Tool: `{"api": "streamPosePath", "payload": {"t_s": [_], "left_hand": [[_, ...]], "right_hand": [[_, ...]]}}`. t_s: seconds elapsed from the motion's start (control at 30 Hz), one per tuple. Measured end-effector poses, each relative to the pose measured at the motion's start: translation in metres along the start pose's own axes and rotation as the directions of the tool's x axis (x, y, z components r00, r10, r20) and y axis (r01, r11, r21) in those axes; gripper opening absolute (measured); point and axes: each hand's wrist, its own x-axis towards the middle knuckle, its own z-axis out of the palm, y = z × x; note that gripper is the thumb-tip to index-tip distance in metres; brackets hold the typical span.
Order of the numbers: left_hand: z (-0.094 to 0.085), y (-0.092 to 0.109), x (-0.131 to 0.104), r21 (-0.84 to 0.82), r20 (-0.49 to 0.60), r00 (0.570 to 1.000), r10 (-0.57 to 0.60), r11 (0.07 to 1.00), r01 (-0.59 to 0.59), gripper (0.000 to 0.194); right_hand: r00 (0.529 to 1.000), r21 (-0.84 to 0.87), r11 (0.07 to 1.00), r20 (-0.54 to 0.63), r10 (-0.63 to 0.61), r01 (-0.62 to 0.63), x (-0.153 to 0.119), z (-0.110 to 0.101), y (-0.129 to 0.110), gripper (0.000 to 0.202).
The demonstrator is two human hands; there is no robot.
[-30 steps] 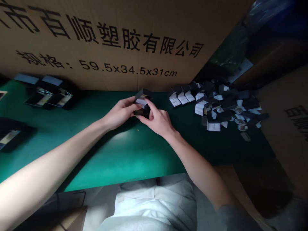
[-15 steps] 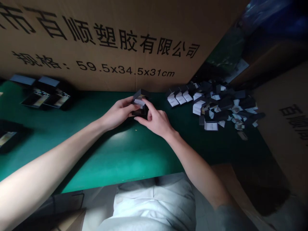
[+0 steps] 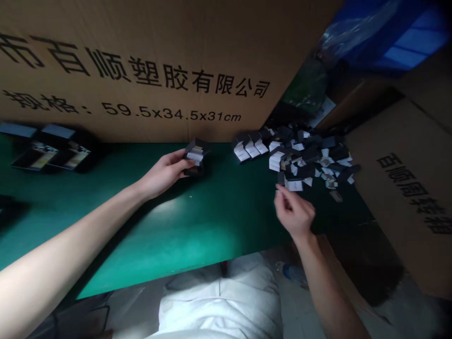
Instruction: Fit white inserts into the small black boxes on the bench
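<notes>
My left hand (image 3: 163, 173) is closed around a small black box (image 3: 199, 145) with its lid raised, just above the green table. A white insert (image 3: 195, 154) shows inside the box, and the thumb lies across its front. My right hand (image 3: 295, 213) is at the near edge of a heap of small black and white pieces (image 3: 310, 157). Its fingers are curled, with thumb and forefinger pinched together. Whatever is between those fingertips is hidden or too small to name. A white printed piece (image 3: 295, 185) lies just beyond them.
Three small open black boxes with white inserts (image 3: 252, 149) stand in a row left of the heap. Larger open black boxes (image 3: 58, 146) sit at the far left of the green table (image 3: 155, 245). A big printed carton (image 3: 151, 28) walls off the back; another carton (image 3: 406, 197) stands right.
My right hand has left the small box and moved right to the heap's near edge, its fingers now curled. My left hand still grips the box. The view has turned slightly right.
</notes>
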Motion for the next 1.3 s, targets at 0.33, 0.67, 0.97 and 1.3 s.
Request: {"api": "streamPosePath", "payload": {"t_s": [0.33,0.67,0.97,1.3], "left_hand": [[-0.004,-0.003,0.004,0.018,-0.002,1.0,0.003,1.0,-0.003,0.04],[-0.002,0.0,0.002,0.0,0.003,1.0,-0.016,1.0,0.016,0.036],[-0.006,-0.004,0.003,0.014,0.018,1.0,-0.011,1.0,0.011,0.038],[-0.006,-0.005,0.004,0.039,0.023,1.0,0.001,0.999,-0.002,0.037]], "right_hand": [[0.865,-0.255,0.827,-0.189,0.465,-0.501,-0.006,-0.038,0.16,0.051],[0.794,-0.396,0.723,-0.025,0.607,-0.566,0.0,-0.014,0.18,0.042],[0.848,-0.366,0.781,-0.045,0.529,-0.506,0.004,-0.008,0.197,0.044],[0.845,-0.403,0.817,0.166,0.508,-0.412,0.028,-0.021,0.225,0.043]]}}
